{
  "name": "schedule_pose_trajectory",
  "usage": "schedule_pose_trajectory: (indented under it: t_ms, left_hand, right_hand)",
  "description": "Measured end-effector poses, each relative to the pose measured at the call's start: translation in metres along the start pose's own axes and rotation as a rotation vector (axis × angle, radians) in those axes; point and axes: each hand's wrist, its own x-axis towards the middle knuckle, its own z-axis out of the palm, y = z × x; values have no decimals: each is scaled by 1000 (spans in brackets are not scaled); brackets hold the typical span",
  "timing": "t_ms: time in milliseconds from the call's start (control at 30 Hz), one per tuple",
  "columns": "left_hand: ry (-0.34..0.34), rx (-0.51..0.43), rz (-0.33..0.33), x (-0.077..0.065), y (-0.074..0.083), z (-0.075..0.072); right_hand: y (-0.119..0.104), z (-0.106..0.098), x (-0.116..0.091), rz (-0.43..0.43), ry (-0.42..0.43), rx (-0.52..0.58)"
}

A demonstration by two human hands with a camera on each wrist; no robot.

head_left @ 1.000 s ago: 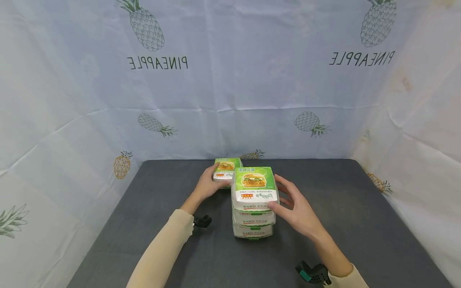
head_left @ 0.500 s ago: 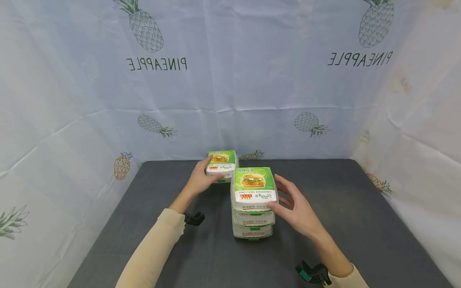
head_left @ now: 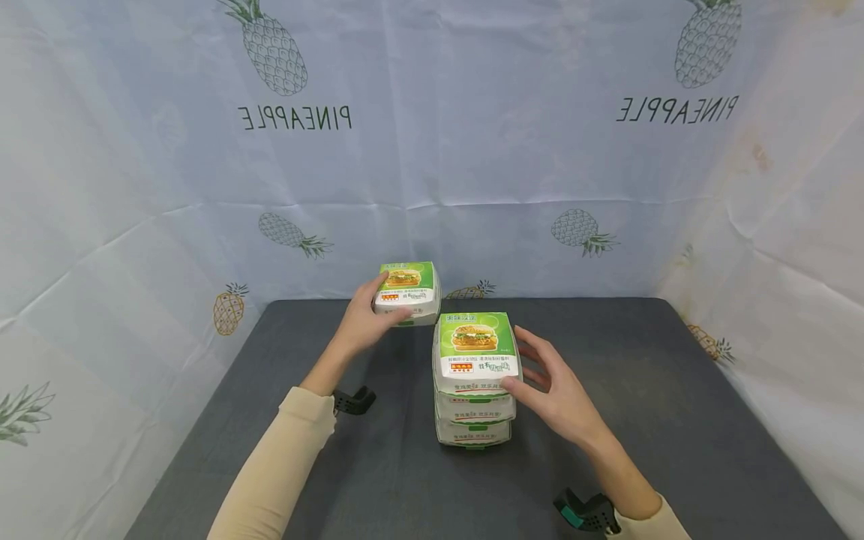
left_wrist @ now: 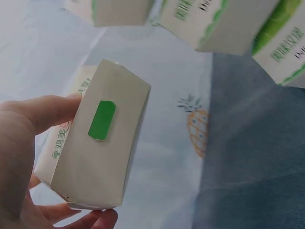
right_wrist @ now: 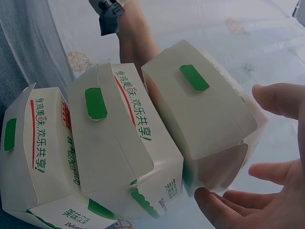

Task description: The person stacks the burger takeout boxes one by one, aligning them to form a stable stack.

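My left hand (head_left: 364, 319) grips a green and white burger box (head_left: 407, 294), raised at the back left of the stack. In the left wrist view its thumb (left_wrist: 52, 112) presses one side and the fingers wrap the other; a green tab shows on the box's front. Three similar boxes stand stacked on the dark table (head_left: 648, 375), the top box (head_left: 476, 352) showing its burger picture. My right hand (head_left: 556, 394) rests at the right side of that top box, thumb at the near corner, other fingers loosely spread, one fingertip (right_wrist: 204, 195) at a corner.
Below the top box sit the middle box (head_left: 475, 410) and the bottom box (head_left: 475, 433). A white cloth (head_left: 432, 150) with pineapple prints hangs behind the table and along both sides. Dark bands (head_left: 586, 511) are worn on both wrists.
My left hand has moved up and to the left with its burger box, from beside the stack to higher at the back. The right hand and the stack have stayed in place.
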Motion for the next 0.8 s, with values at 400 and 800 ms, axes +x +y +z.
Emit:
schedule_pose_trajectory:
  t_ms: [400,800]
  left_hand:
    - [26,-52,67,-5,28,-16]
    - [11,-131,174,-17,57,-24]
  right_hand:
    - [-1,1,0,-9,-5,6]
    - [-1,2,0,-20,0,-7]
